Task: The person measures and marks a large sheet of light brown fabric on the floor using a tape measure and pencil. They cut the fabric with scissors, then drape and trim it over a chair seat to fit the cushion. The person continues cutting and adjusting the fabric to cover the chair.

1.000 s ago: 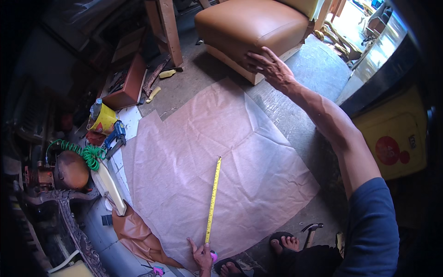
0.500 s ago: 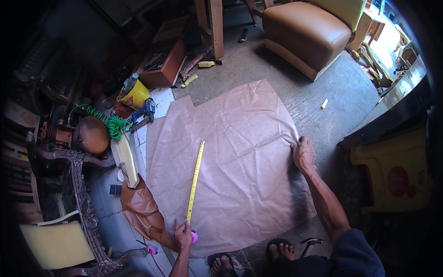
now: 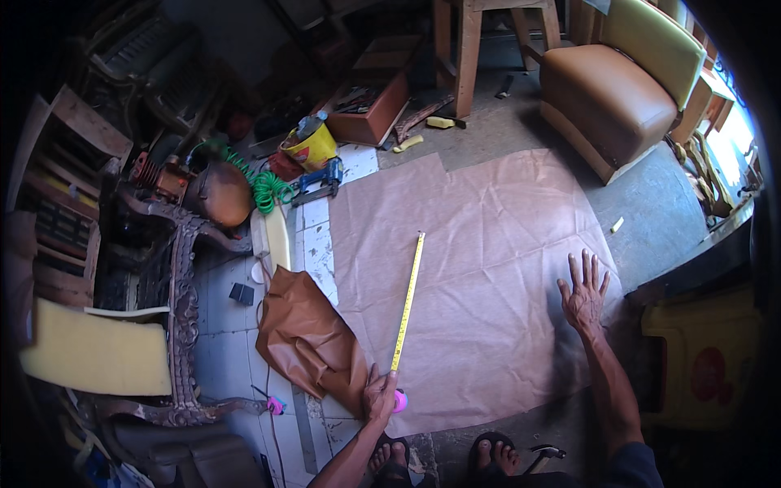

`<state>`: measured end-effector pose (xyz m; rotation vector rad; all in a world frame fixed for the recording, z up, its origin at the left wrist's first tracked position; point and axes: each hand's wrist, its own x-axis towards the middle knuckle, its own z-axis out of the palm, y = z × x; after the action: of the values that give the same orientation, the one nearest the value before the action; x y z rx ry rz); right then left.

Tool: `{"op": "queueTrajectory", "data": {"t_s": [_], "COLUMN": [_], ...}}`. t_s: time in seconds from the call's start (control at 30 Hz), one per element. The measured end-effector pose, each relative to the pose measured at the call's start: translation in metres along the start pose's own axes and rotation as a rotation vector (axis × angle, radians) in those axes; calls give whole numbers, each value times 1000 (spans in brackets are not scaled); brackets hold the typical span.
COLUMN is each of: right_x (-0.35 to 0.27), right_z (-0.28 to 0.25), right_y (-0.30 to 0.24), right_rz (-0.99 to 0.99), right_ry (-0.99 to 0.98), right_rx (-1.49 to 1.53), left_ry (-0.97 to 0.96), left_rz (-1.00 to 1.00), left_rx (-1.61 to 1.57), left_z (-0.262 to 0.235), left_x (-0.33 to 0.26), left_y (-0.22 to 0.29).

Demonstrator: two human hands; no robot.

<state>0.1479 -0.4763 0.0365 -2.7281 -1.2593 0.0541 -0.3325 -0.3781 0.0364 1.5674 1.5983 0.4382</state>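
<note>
A large sheet of pale brownish, creased material (image 3: 488, 325) lies spread over the floor before me. My left hand (image 3: 379, 395) is closed around a pink tape measure (image 3: 399, 400) at the sheet's near left edge. Its yellow blade (image 3: 408, 305) runs out across the sheet, away from me. Near the right edge, my right hand (image 3: 584, 294) lies flat on the sheet with fingers spread, holding nothing. Beside my left hand is a crumpled piece of brown leather-like material (image 3: 313, 337), partly against the sheet's left edge.
A brown padded seat (image 3: 610, 89) stands at the far right. Far left of the sheet are a blue staple gun (image 3: 321, 180), a yellow bucket (image 3: 311, 148) and a green coiled hose (image 3: 270, 191). A carved wooden frame (image 3: 183, 317) stands left. A hammer (image 3: 543, 457) lies by my feet.
My right hand has let go of the sheet's right edge and now lies flat on top with fingers spread. The view has swung left. My left hand still holds the tape measure.
</note>
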Motion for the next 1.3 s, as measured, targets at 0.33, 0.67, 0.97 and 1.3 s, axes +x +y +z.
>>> {"op": "queueTrajectory", "data": {"t_s": [0.33,0.67,0.97,1.3], "right_x": [-19,-51,-237,-372], "right_z": [12,12,4,-117], "right_y": [-15,-37,-72,-43], "right_rz": [80,77,10,282], "right_ry": [-225,-204,-12,-239], "right_rx": [-115,1,437,509], "left_ry": [433,358,87,-367], "left_rz": [-530,-410,-305,25], "left_rx": [-710,-487,-444,-398], "left_z": [-73,-142,-176,-115], "left_x": [-43,-106,-104,40], "left_y": [-45,-93,-73,-43]}}
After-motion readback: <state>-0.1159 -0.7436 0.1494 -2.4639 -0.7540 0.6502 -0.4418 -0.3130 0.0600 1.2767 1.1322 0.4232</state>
